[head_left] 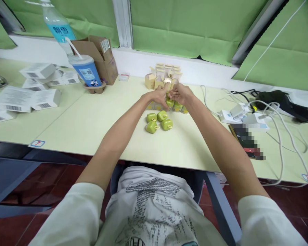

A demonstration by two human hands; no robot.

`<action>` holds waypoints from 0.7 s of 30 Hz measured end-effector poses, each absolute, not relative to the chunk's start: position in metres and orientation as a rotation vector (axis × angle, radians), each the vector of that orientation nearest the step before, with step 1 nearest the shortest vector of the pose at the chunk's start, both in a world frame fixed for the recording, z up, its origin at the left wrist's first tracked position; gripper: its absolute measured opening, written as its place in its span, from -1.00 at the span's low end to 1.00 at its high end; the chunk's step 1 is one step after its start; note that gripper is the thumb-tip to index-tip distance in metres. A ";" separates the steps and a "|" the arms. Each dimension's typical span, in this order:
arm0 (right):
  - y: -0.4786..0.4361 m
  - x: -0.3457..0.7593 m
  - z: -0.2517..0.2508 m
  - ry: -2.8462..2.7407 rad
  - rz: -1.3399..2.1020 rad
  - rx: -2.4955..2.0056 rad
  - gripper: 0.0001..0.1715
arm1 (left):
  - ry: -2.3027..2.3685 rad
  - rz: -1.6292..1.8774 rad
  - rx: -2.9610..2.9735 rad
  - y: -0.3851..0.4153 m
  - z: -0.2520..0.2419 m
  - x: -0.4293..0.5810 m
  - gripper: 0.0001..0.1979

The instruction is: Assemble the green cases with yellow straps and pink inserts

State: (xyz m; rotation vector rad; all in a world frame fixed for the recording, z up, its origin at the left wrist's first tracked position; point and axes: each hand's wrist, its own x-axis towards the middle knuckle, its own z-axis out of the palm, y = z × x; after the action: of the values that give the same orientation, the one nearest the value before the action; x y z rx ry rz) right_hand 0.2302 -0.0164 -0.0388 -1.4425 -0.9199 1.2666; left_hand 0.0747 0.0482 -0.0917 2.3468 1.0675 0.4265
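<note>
Left hand (159, 96) and right hand (181, 94) meet fingertip to fingertip, pinching one green case (169, 102) above the table (92, 119). Four more green cases (159, 121) lie loose just in front. Stack of small cream boxes (164, 77) behind; count unclear.

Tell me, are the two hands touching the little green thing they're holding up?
Touching. The head view shows the left hand and the right hand closed together around one small green case, fingers pressed on it, above the four green cases on the table.
</note>
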 end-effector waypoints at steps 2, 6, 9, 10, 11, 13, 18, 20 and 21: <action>-0.022 0.242 -0.031 -0.971 1.192 -1.346 -0.70 | 1.153 0.344 2.343 0.048 -0.090 0.075 0.80; -0.051 0.264 -0.029 -1.130 1.045 -1.111 -0.66 | 1.075 0.270 2.424 0.043 -0.085 0.075 0.54; -0.084 0.267 -0.047 -1.185 1.096 -1.157 -0.72 | 1.085 0.282 2.430 0.036 -0.081 0.077 0.51; -0.093 0.266 -0.055 -1.190 1.139 -1.184 -0.74 | 1.098 0.271 2.429 0.034 -0.080 0.077 0.50; -0.101 0.264 -0.062 -1.192 1.184 -1.199 -0.76 | 1.110 0.258 2.433 0.032 -0.080 0.077 0.49; -0.110 0.264 -0.072 -1.203 1.286 -1.218 -0.78 | 1.116 0.239 2.448 0.029 -0.078 0.077 0.47; -0.112 0.286 -0.065 -1.240 1.618 -1.378 -0.81 | 1.095 0.219 2.488 0.030 -0.077 0.076 0.50; -0.112 0.299 -0.058 -1.258 1.651 -1.404 -0.81 | 1.105 0.194 2.501 0.032 -0.075 0.075 0.59; -0.111 0.305 -0.055 -1.254 1.618 -1.390 -0.80 | 1.107 0.173 2.507 0.034 -0.074 0.075 0.66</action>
State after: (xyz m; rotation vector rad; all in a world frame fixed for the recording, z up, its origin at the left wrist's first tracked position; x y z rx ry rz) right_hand 0.3047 -0.1107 -0.0550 -1.3900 -1.2535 1.6178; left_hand 0.0750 0.0337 -0.0735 2.5073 1.1071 0.1735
